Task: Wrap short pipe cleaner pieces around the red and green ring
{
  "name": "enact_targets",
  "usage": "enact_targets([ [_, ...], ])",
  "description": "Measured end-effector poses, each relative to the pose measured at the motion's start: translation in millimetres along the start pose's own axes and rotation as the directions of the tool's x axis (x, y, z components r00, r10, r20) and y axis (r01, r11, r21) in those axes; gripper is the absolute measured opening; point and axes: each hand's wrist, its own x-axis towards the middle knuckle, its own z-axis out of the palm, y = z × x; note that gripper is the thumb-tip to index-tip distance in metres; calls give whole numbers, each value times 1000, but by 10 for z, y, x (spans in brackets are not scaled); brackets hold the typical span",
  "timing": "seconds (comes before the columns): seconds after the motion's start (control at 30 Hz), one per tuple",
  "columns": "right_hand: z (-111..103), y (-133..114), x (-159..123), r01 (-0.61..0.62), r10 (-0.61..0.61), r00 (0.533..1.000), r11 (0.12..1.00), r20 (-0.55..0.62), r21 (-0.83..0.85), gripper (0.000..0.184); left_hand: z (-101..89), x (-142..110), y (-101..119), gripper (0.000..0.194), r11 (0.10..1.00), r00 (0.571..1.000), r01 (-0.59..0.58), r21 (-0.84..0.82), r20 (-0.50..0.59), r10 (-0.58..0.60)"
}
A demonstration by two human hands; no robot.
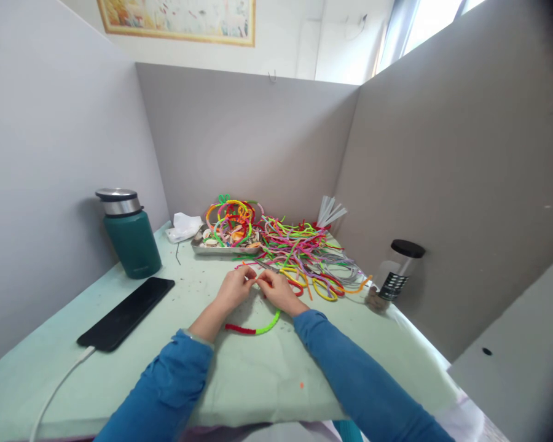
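Well, left hand (234, 288): thumb and fingertips drawn together in a pinch over the middle of the table (258, 393); what lies between them is too small for me to tell.
Right hand (279, 290): pinched likewise, its fingertips just beside the left's; I cannot tell whether one thing links them.
Red-and-green strip (257, 332): curved on the table between the hands and the near edge; I cannot see whether its green end (276, 315) runs on beneath the right hand.
Strip's weight: next to nothing, I judge, so a light pinch should do.
Strip's body: fuzzy and soft outside, probably wired within; I expect it to bend easily and keep its curve.
Strip's nap: unlikely to slip, though repeated sharp bends could weaken the core.
Red end (233, 328): clear of all fingers; I'd take hold just in from the tip, where wire might prick.
Tangled stems (299, 248): heaped toward the table's far right corner; I'd draw one by its tip, as others may snag.
Metal tray (225, 250): near the far edge, left of the heap.
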Motion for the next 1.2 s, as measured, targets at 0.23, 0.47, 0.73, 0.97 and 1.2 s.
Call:
enact_targets([
  [0.23, -2, 1, 1, -3, 3, 1000, 1000, -1, 0, 16, -1, 13, -8, 9, 1000, 1000, 17, 17, -5, -17],
  [0.47, 0, 10, 3, 4, -4, 1000, 1000, -1, -16, 16, -9, 11, 8, 10, 1000, 1000, 8, 3, -14, -8],
  [0.73, 2, 9, 1, 4, -4, 1000, 1000, -2, -5, 15, -17, 13, 13, 15, 1000, 1000, 0, 26, 22, -1],
  [0.97, 4, 7, 3, 3, -3, 1000, 1000, -5, -4, 13, -17, 4, 21, 13, 1000, 1000, -9, 26, 28, 8],
  [1.2, -5, -9, 5, -3, 3, 1000, 1000, 2, -13, 15, -15, -3, 19, 9, 1000, 1000, -3, 23, -4, 3],
])
